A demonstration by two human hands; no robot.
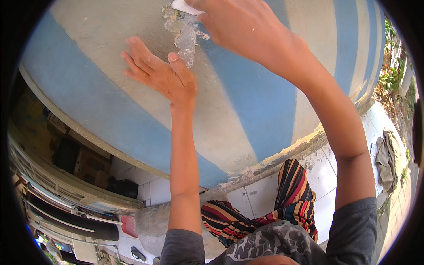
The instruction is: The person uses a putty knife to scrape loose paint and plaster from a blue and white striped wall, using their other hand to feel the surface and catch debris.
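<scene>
A wall (265,109) painted in blue and pale beige stripes rises before me. My left hand (160,71) lies against a beige stripe, fingers apart and nothing in it. Just right of its thumb is a rough grey patch (186,43) where the paint has come off, with ragged flaking edges. My right hand (245,29) reaches to the top of the view and grips a flat white piece (186,6) at the patch's upper end. The picture's top edge cuts off part of this piece, so its kind is unclear. Small pale flecks stick to my right hand.
Peeling paint runs along the wall's base (281,155), above a white tiled floor (326,165). A grey-green cloth (386,164) lies at the right, near plants (391,73). At lower left are a doorway, a red plastic basket (129,226) and a dark sandal (137,254).
</scene>
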